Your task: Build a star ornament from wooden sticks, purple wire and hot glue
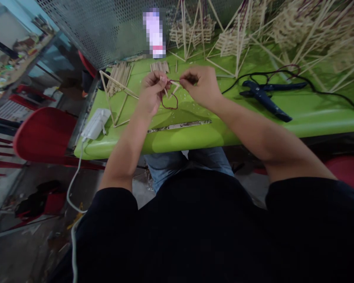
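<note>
Over the green table (194,137), my left hand (153,91) is closed in a pinch on a dark red cord (169,107) near a small frame of pale sticks (174,89). The cord runs taut from there to my right hand (200,84), whose thumb and forefinger pinch it. A loop of the cord hangs below the small frame. Left of my left hand stands a larger frame of thin sticks (108,98), partly hidden by my left forearm. A thin patterned strip (179,126) lies below my hands.
Blue-handled pliers (265,100) and a black cable (315,91) lie at the right. Stick bundles (118,78) and a white adapter (96,124) sit left. Several stick structures (238,43) stand behind, near a blurred-out upright phone (155,33).
</note>
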Demonstrator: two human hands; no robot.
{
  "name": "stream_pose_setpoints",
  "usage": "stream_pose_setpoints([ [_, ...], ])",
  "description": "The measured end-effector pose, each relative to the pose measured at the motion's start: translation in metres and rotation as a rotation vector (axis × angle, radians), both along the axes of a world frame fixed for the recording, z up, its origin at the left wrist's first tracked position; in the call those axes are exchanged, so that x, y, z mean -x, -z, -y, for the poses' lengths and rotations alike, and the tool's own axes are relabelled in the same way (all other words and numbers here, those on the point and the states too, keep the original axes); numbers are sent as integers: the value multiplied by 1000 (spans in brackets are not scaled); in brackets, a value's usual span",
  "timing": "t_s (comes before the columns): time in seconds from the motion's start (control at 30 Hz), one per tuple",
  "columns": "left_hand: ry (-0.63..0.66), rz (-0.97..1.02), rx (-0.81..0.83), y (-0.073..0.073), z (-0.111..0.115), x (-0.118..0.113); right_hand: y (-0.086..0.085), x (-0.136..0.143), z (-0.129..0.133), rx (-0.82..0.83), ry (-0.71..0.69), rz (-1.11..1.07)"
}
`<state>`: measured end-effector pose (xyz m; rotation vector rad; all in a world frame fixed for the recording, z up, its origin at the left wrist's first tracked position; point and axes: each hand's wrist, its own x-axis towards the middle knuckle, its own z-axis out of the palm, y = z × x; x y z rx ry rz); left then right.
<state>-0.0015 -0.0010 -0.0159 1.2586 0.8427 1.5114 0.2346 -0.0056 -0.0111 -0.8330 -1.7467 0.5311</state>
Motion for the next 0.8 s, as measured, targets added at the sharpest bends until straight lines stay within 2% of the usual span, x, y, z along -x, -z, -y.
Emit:
stream_pose_setpoints([
  [0.13, 50, 38, -40, 1, -3, -1, -2, 2, 5, 60, -60, 58],
  [0.33, 12, 32, 18, -4, 5, -5, -3, 1, 9, 109, -187, 132],
  [0.43, 14, 34, 39, -5, 6, -5, 9, 1, -4, 245, -204, 52],
  [0.57, 18, 39, 25, -4, 5, -3, 35, 1, -35, 395, -188, -3],
  [0.6, 13, 37, 13, -4, 5, -2, 40, -1, -42, 383, -164, -12],
  [0.67, 1, 27, 1, -4, 5, -1, 44, -7, -55, 293, -14, -22],
  [0.73, -9, 18, 11, -5, 5, 0, 41, -19, -63, 188, 176, -16],
  [0.8, 0, 18, 27, -6, 5, 1, 32, -35, -67, 144, 297, 15],
])
